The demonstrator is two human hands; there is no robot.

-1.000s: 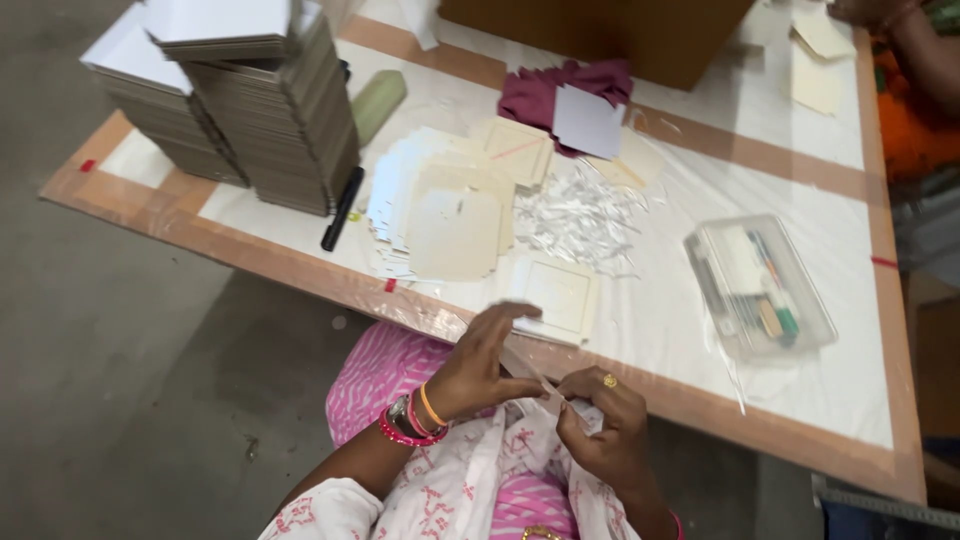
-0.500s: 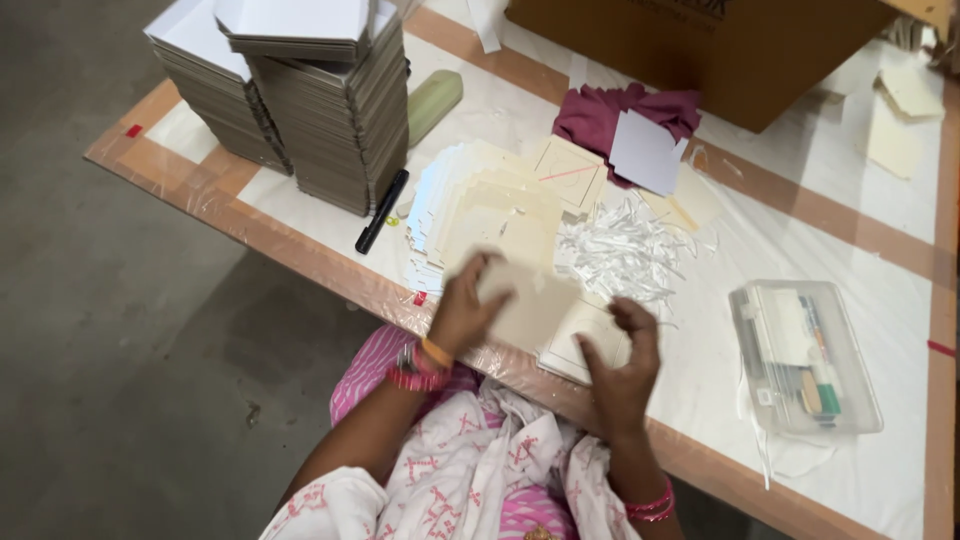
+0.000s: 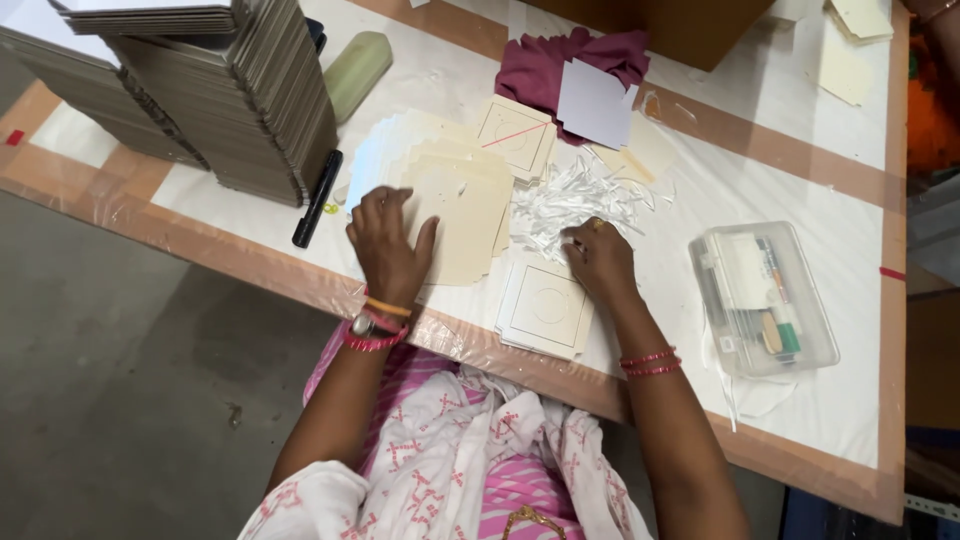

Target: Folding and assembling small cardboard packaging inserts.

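My left hand (image 3: 388,246) lies flat, fingers spread, on the near edge of a fanned pile of cream paper squares (image 3: 455,195). My right hand (image 3: 599,258) rests knuckles up beside a heap of white paper strips (image 3: 575,200), fingertips touching them. Just below that hand lies a small stack of cream squares with a printed circle (image 3: 547,308). Another printed square with a red line (image 3: 515,135) sits at the far side of the pile. I cannot see anything held in either hand.
Tall stacks of grey boards (image 3: 230,95) stand at the far left, a black marker (image 3: 317,198) beside them. A clear plastic box of tools (image 3: 762,297) sits right. A maroon cloth (image 3: 560,65) with a white card (image 3: 595,103), a green case (image 3: 357,72), a cardboard box behind.
Both hands rose from my lap to the table. The left hand moved onto the cream pile, the right toward the white strips. The view shifted closer and lower.
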